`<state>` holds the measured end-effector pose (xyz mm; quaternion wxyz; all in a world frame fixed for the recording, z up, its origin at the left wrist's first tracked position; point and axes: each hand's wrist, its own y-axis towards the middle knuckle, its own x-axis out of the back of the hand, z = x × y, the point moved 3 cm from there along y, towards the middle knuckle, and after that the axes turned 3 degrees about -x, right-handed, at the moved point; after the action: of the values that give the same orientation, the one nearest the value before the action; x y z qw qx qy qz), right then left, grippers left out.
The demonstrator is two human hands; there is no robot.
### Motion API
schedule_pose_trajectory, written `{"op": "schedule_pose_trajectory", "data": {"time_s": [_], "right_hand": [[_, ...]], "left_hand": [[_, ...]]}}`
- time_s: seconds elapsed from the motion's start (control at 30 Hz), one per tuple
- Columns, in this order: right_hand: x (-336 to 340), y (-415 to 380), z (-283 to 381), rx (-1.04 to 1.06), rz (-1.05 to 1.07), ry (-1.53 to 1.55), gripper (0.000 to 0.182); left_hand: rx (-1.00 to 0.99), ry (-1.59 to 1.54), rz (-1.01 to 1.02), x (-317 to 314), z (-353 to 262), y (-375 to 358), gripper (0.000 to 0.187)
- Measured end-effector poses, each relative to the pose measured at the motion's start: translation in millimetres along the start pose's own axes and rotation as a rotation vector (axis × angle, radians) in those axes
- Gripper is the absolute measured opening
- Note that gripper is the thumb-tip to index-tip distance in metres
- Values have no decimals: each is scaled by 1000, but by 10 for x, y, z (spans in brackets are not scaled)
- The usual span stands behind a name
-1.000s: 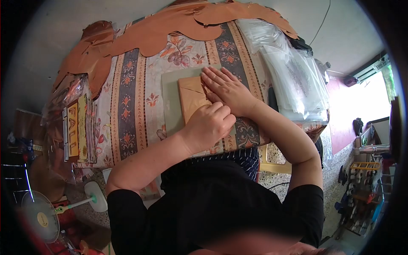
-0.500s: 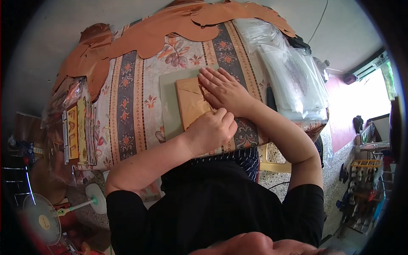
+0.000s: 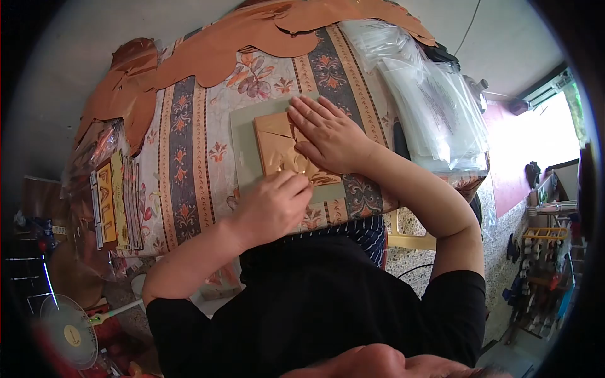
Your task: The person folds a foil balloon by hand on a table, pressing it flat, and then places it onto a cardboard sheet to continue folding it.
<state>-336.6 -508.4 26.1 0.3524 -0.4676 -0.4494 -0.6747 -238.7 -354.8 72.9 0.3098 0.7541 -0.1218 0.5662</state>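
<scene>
A flat rectangular copper-brown packet (image 3: 272, 129) lies on a grey-green board (image 3: 246, 142) near the table's front. Shiny, wrinkled gold-coloured film (image 3: 288, 157) covers part of its upper face. My left hand (image 3: 274, 205) is closed in a pinch at the packet's near edge, where the film bunches up at the fingertips. Flat across the packet's right side, fingers stretched out, rests my right hand (image 3: 328, 135). The part of the packet beneath that palm is hidden.
A patterned tablecloth (image 3: 217, 113) covers the table. Brown scalloped sheets (image 3: 220, 53) lie along the far edge. Clear plastic sleeves (image 3: 432, 113) are piled at right, and a row of booklets (image 3: 116, 201) stands at left. A fan (image 3: 72, 334) is at lower left.
My left hand has moved left and slightly down, and the film now looks more wrinkled near its fingertips. My right hand stays flat on the packet. The view has shifted slightly.
</scene>
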Motion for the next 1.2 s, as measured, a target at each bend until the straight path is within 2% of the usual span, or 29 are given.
{"op": "schedule_pose_trajectory", "data": {"time_s": [0.1, 0.17, 0.2, 0.3, 0.33, 0.37, 0.43, 0.47, 0.57, 0.8, 0.97, 1.03, 1.07, 1.1, 1.17, 1.2], "right_hand": [[10, -4, 3, 11, -16, 3, 67], [38, 4, 16, -2, 8, 11, 67], [38, 9, 25, 15, 3, 14, 67], [58, 9, 23, 23, -2, 25, 67], [73, 10, 29, 16, 8, 26, 67], [83, 9, 29, 6, 19, 27, 68], [83, 12, 28, 19, 11, 26, 67], [95, 11, 34, 15, 22, 21, 67], [96, 17, 32, 19, 31, 15, 66], [105, 23, 42, 1, 47, 26, 67], [103, 27, -33, -4, 64, 8, 66], [62, 37, -204, -206, 75, 590, 61], [43, 17, -286, -387, 53, 1026, 59], [199, 26, -255, -579, 37, 1296, 61], [359, -35, -349, -597, -125, 1275, 61], [418, -78, -372, -600, -129, 1270, 61]], "left_hand": [[126, -163, -65, 66, 137, -138, 20], [251, -311, -73, 68, 292, -223, 10], [311, -358, -85, 47, 358, -239, 16], [293, -178, -112, 74, 460, -194, 24], [323, -146, -28, 46, 525, -210, 37], [327, -137, -32, 49, 573, -195, 37], [206, 63, -81, 63, 629, -135, 70], [204, 119, 87, -3, 710, -174, 94], [246, 28, 199, -99, 813, -220, 101], [298, 127, 191, -49, 816, -346, 105], [305, 62, 155, -35, 812, -329, 102], [304, 52, 164, -20, 802, -316, 102], [324, 30, 179, -16, 805, -313, 102], [348, 8, 195, -14, 809, -316, 102], [343, 4, 200, -42, 827, -320, 103], [344, -2, 206, -62, 828, -312, 103]]}}
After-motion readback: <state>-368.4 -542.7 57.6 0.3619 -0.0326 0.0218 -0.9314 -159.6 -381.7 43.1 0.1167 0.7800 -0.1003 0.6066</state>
